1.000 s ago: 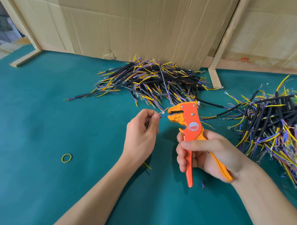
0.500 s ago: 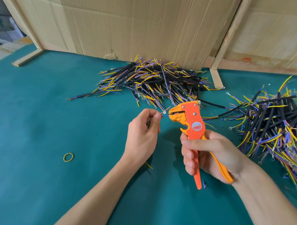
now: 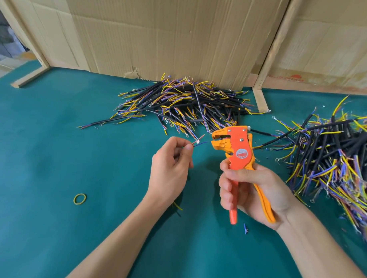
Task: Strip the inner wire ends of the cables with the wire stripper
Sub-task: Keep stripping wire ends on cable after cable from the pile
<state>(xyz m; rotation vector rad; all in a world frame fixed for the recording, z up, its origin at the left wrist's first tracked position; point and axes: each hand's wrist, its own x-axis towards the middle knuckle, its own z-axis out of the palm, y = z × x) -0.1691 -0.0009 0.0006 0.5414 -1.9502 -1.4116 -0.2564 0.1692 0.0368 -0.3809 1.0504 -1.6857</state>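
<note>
My left hand [image 3: 169,169] pinches a cable between thumb and fingertips; its thin inner wires [image 3: 199,142] stick out to the right, one ending in a small ring terminal. The cable's far end pokes out below the wrist. My right hand [image 3: 251,189] grips the handles of the orange and yellow wire stripper [image 3: 238,153], held upright with its jaws pointing left. The jaws sit a short gap to the right of the wire tips, not touching them.
A heap of black cables with yellow, blue and purple wires [image 3: 186,103] lies at the back against cardboard panels. A second heap [image 3: 340,156] fills the right side. A yellow rubber band [image 3: 80,198] lies on the green mat at the left. A small wire scrap [image 3: 246,228] lies under the stripper.
The wire tips were at the stripper's jaws; now my left hand has drawn the cable leftward, leaving a gap. The stripper has tilted slightly more upright.
</note>
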